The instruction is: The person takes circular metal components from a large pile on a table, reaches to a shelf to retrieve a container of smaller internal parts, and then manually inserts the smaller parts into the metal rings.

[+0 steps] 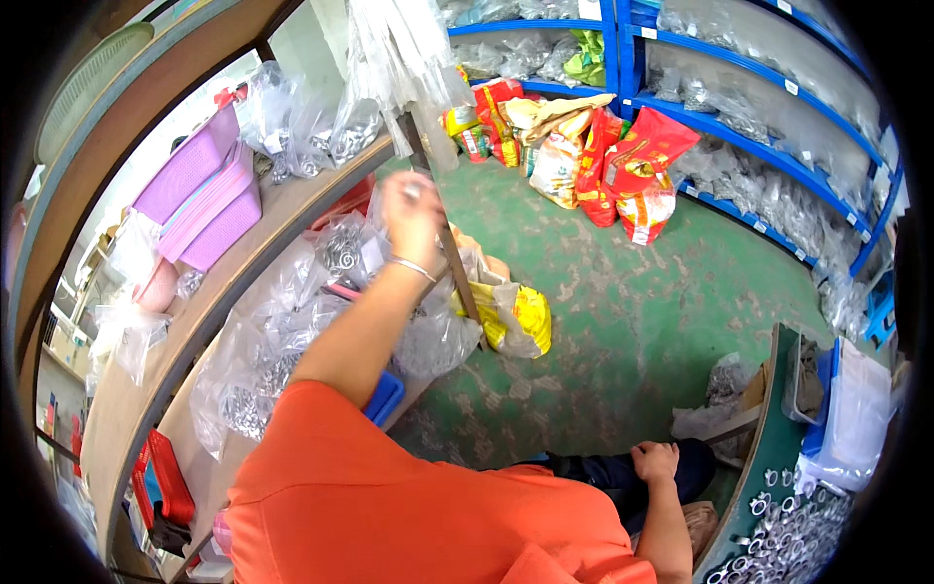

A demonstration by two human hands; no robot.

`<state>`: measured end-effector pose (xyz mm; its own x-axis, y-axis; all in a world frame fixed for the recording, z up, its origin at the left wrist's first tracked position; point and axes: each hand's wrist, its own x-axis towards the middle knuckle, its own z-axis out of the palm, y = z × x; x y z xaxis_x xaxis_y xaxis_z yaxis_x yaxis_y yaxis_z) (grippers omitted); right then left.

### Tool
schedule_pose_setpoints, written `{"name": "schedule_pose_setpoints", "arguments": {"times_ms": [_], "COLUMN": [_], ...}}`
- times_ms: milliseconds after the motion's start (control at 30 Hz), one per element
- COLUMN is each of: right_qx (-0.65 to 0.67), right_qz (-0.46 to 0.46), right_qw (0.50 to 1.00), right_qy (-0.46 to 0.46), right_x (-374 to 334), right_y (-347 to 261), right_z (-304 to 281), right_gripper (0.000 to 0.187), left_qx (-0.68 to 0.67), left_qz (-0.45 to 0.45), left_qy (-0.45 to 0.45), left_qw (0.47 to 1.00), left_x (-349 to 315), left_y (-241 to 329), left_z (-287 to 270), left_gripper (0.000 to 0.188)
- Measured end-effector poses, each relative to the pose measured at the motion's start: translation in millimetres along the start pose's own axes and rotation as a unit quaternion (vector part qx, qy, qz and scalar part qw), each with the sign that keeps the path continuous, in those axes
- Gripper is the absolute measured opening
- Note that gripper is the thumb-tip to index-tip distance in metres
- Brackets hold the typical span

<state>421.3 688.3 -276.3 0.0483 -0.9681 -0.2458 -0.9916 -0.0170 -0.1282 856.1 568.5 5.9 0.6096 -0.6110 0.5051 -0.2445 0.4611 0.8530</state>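
My left hand (413,216) is raised at the end of an outstretched arm, in front of the wooden shelf (321,190) and below a hanging bunch of clear plastic bags (404,58). Its fingers are curled in, with a small pale, silvery spot between them that is too blurred to name. A thin bracelet (413,267) circles that wrist. My right hand (655,459) rests on my dark-trousered knee, its fingers laid over the cloth and nothing in it. Clear bags of metal parts (342,248) lie under my left forearm.
Purple plastic baskets (209,209) stand on the shelf. Loose metal rings (778,535) cover part of the green table (749,477) at right. A yellow bag (520,321) and red sacks (642,165) sit on the floor. Blue racks (739,127) hold bagged parts.
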Motion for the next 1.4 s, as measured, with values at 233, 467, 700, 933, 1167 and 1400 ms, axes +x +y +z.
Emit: {"name": "schedule_pose_setpoints", "arguments": {"times_ms": [233,467,700,933,1167,1400], "right_qx": [0.015,0.01,0.061,0.048,0.059,0.064], "right_qz": [0.001,-0.001,-0.009,-0.006,0.002,0.01], "right_qw": [1.0,1.0,0.998,0.999,0.998,0.996], "right_qy": [-0.003,-0.007,-0.013,0.008,-0.004,-0.061], "right_x": [-2,0,2,7,1,-7], "right_y": [-10,-11,-10,-4,-7,-27], "right_z": [-4,-4,0,12,4,-33], "right_gripper": [0.031,0.032,0.033,0.032,0.032,0.032], "left_qx": [-0.306,-0.211,0.327,0.389,0.56,0.634], "left_qz": [-0.462,-0.357,0.153,0.04,0.007,0.056], "left_qy": [-0.163,-0.049,0.189,0.281,0.125,0.066], "left_qw": [0.816,0.909,0.914,0.876,0.819,0.768], "left_x": [-53,-6,114,163,180,166], "left_y": [-27,-3,-20,17,5,12], "left_z": [34,20,-43,-63,-66,-60], "left_gripper": [0.019,0.019,0.032,0.031,0.033,0.027]}}
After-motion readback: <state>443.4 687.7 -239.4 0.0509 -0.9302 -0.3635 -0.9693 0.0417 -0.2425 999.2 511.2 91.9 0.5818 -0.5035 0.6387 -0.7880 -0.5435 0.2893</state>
